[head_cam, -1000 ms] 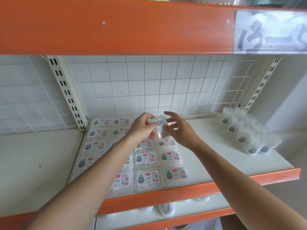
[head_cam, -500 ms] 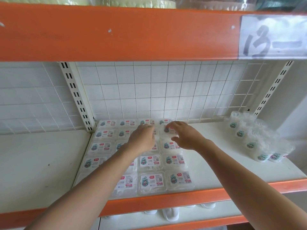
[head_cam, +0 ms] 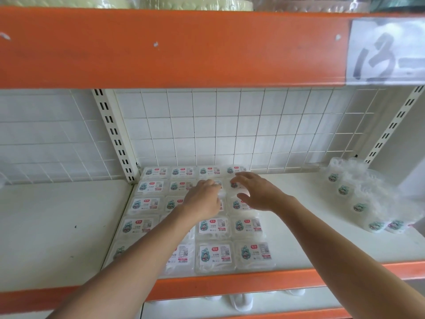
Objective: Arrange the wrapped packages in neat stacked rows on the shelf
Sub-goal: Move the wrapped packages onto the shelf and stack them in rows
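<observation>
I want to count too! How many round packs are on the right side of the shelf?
5 round packs show labels: one at the back, second, third, and two side by side in front. Others may hide behind.

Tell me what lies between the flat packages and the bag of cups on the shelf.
Head view: nothing lies between the flat packages and the bag of cups; the white shelf is bare there, crossed only by the right forearm.
</observation>
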Motion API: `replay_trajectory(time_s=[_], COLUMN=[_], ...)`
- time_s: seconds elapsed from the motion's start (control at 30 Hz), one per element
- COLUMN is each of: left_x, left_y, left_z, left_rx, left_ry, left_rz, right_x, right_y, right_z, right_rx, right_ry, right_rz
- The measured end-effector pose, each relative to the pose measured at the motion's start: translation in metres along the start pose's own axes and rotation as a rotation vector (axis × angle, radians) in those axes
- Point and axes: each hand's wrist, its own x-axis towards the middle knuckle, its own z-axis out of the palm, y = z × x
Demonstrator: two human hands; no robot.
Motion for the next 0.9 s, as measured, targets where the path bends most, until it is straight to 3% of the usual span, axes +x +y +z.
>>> replay_trajectory(time_s=[0.17,0.43,0.67,0.9], left_x=[0.005,0.013,0.01,-0.012], left_y=[-0.004,-0.013,-0.016,-0.053], left_z=[-0.003,-0.004,-0.008,-0.028], left_rx=[-0.003,-0.005,-0.022,0.01], left_ry=[0.069,0.044,0.081,0.132], left_rz=[-0.013,-0.028,-0.014,-0.03], right_x=[0.005,-0.001,-0.001,0.003], right_y=[0.003,0.0,-0.006,-0.044], right_z=[0.003,0.012,0.007,0.007], right_rx=[-0.017,0.049,-0.063,-0.114], right_ry=[0.0,-0.004,-0.086,-0.024], right_rz=[0.021,0.076,0.105,0.088])
